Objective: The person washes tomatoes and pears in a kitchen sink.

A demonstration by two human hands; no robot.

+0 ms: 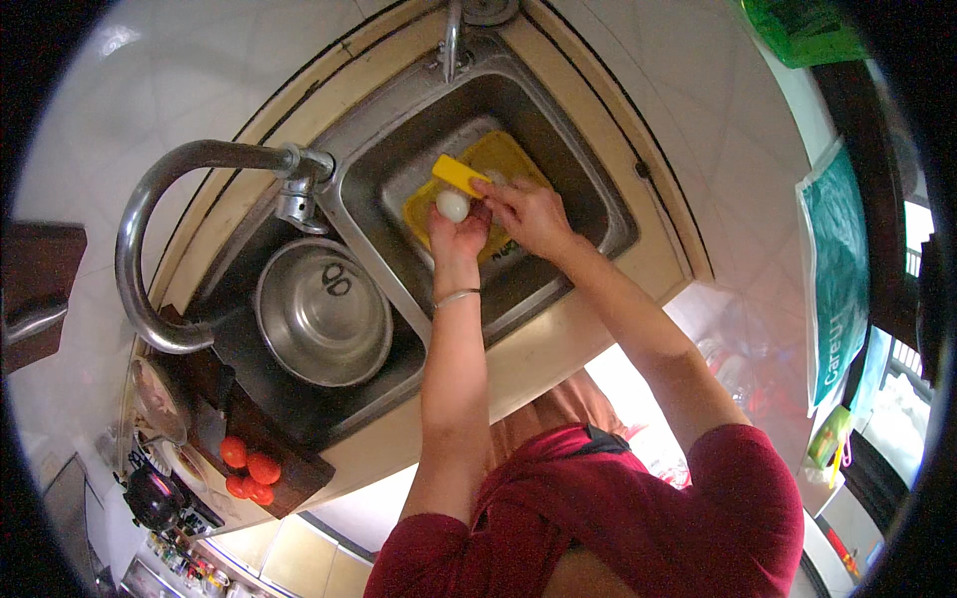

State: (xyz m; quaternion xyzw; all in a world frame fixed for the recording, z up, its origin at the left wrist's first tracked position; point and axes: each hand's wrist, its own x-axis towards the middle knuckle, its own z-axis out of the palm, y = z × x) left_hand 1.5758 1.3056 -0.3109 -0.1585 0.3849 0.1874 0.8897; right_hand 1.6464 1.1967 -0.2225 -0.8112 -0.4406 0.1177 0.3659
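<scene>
Over the right basin of a steel sink [419,299], my left hand [462,230] holds a smooth white oval thing, perhaps a peeled egg [452,205], in its upturned palm. My right hand [532,215] grips one end of a flat yellow tool [457,173], whose kind I cannot tell, just above the white thing. Beneath both hands a yellow basket or tray [512,153] lies in the basin, partly hidden by them. Something pale lies in it beside my right fingers, too blurred to name.
A steel bowl [323,312] stands in the left basin below a large curved faucet [134,247]. Several tomatoes [263,468] and a knife [217,411] lie on a dark wooden board [288,489] at lower left. A smaller tap [451,45] stands behind the right basin.
</scene>
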